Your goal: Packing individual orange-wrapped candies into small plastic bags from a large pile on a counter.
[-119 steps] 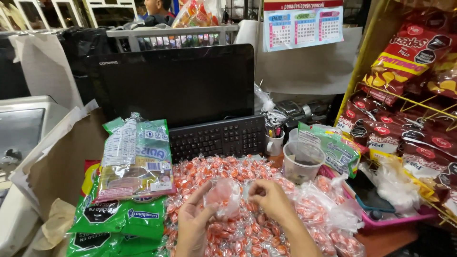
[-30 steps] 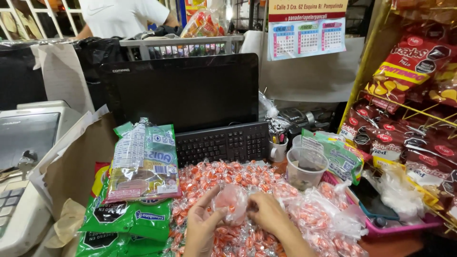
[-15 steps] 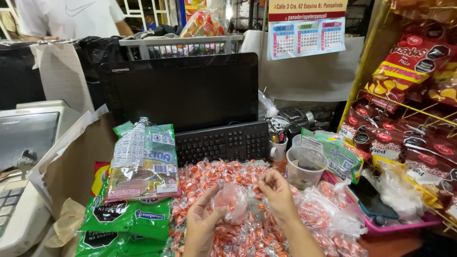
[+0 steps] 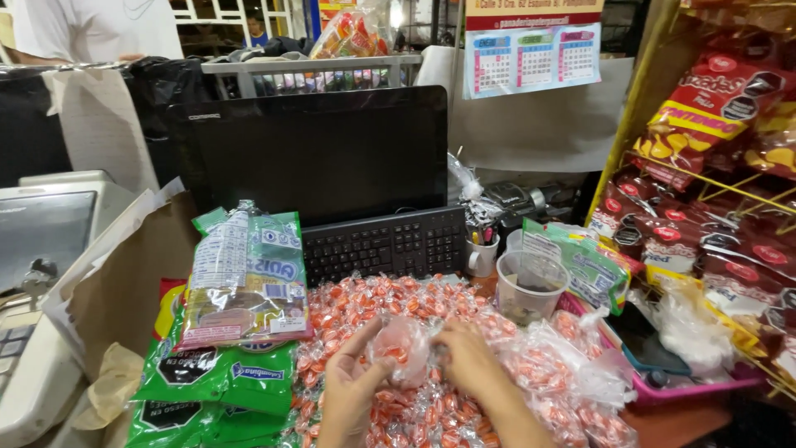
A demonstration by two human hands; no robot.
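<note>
A small clear plastic bag (image 4: 401, 350) with a few red-and-white wrapped candies inside sits between my two hands. My left hand (image 4: 349, 390) holds it from the left with the thumb and fingers around it. My right hand (image 4: 466, 358) grips its right side with curled fingers. Both hands hover over a wide heap of loose red-and-white wrapped candies (image 4: 373, 303) spread on the counter. Filled clear bags of the same candies (image 4: 554, 375) lie to the right of my right hand.
Green candy packs (image 4: 217, 377) and a clear printed pack (image 4: 245, 278) lie at the left. Behind the heap stand a black keyboard (image 4: 385, 245), a dark monitor (image 4: 319, 153) and a clear plastic cup (image 4: 531, 286). A snack rack (image 4: 717, 191) lines the right; a person in white (image 4: 91, 29) stands behind.
The small bag has stayed between my hands while my fingers shifted on it. The person in white behind the counter has moved left. The view has tilted slightly.
</note>
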